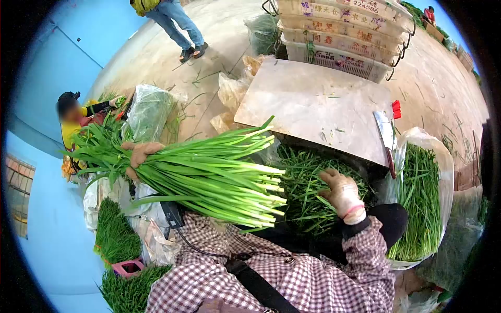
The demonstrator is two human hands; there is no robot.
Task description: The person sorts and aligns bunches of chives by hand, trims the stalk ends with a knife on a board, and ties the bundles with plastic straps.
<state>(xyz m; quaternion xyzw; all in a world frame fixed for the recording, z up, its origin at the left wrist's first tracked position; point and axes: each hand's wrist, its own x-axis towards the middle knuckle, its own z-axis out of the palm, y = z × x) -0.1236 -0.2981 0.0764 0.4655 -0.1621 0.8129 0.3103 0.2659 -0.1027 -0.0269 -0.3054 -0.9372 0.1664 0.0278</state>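
Observation:
My left hand (140, 156), in a tan glove, is closed around a thick bunch of Chinese chives (219, 177). The pale cut ends point right, and the dark leaf tips hang off to the left. My right hand (340, 193), also gloved, hovers or rests over a heap of loose leaf trimmings (302, 182). Its fingers are apart and slightly bent, with nothing visible between them. A knife (385, 135) lies along the right edge of a pale board (318, 99), its dark handle toward me.
At the right stands an open plastic bag of chives (417, 203). Stacked white crates (339, 41) stand behind the board. More chives (116, 229) lie at lower left beside a pink plastic piece (128, 267). A co-worker (70, 122) sits at left; another person (177, 23) stands farther back.

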